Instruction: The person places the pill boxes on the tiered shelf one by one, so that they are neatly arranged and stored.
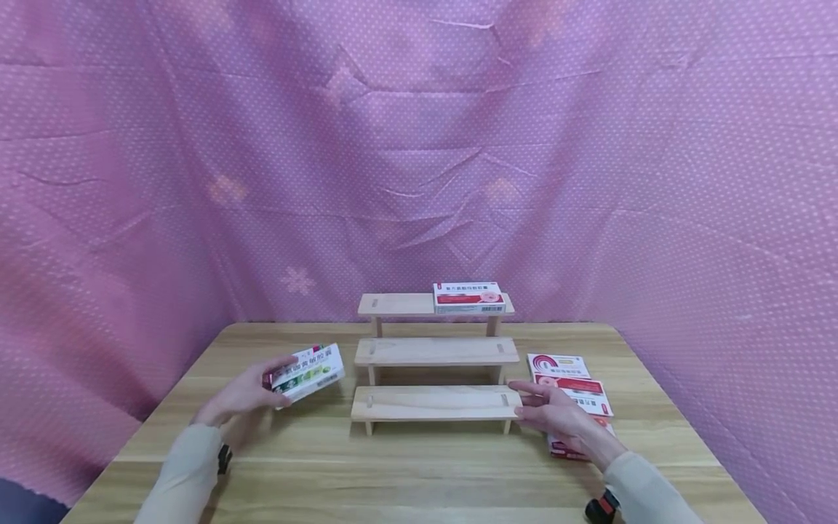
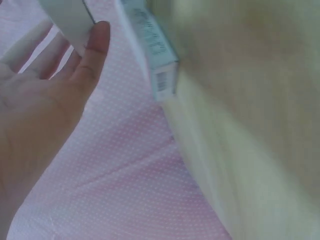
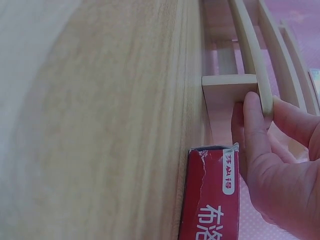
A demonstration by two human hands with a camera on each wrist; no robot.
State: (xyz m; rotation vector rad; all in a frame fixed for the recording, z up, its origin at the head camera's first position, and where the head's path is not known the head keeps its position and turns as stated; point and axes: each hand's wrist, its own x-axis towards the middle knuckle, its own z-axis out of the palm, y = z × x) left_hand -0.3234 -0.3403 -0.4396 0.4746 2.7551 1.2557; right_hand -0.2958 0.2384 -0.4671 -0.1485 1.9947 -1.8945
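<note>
My left hand (image 1: 245, 389) grips a white and green medicine box (image 1: 314, 372) by its left end, to the left of a three-step wooden stand (image 1: 435, 404). In the left wrist view the thumb lies along the edge of this pale box (image 2: 70, 22); a second box (image 2: 155, 60) rests on the table beside it. On the other side, my right hand (image 1: 556, 418) pinches the right end of the lowest shelf, thumb and fingers on opposite faces of the board (image 3: 257, 65). A red and white medicine box (image 1: 468, 297) sits on the right of the top shelf.
Several medicine boxes (image 1: 572, 393) lie at the right, partly under my right hand and forearm. A torn-edged red box (image 3: 210, 195) is close below those fingers. A pink dotted cloth (image 1: 419, 145) hangs behind the wooden table (image 1: 419, 473).
</note>
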